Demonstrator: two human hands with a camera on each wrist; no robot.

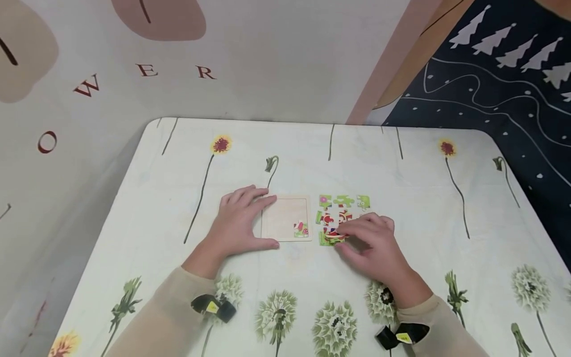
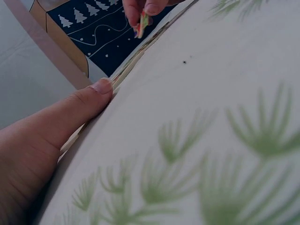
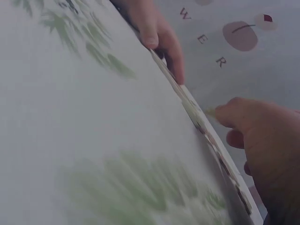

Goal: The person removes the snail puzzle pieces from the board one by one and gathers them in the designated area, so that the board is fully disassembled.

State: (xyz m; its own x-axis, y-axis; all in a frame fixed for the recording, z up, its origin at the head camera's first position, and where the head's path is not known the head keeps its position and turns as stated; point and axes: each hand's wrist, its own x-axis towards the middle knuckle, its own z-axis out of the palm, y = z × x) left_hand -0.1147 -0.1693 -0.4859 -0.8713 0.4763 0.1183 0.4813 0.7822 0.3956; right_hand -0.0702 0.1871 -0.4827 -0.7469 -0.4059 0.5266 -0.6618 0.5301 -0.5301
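Observation:
A square, pale wooden puzzle tray [image 1: 283, 213] lies on the table, one puzzle piece [image 1: 301, 228] with red and green print in its lower right corner. My left hand [image 1: 238, 220] rests at the tray's left side, fingers spread, thumb along the near edge and forefinger at the far edge. Right of the tray several loose jigsaw pieces [image 1: 343, 200] lie in rows, green at the back and red nearer. Over the near rows, my right hand [image 1: 374, 243] pinches a colourful puzzle piece [image 2: 142, 26] between thumb and fingers, and partly hides the pieces beneath.
The table [image 1: 156, 198] wears a white cloth printed with flowers and dandelions. Behind it rises a pale wall [image 1: 285, 64] with letters, and a dark panel [image 1: 504, 94] with white trees stands at the right.

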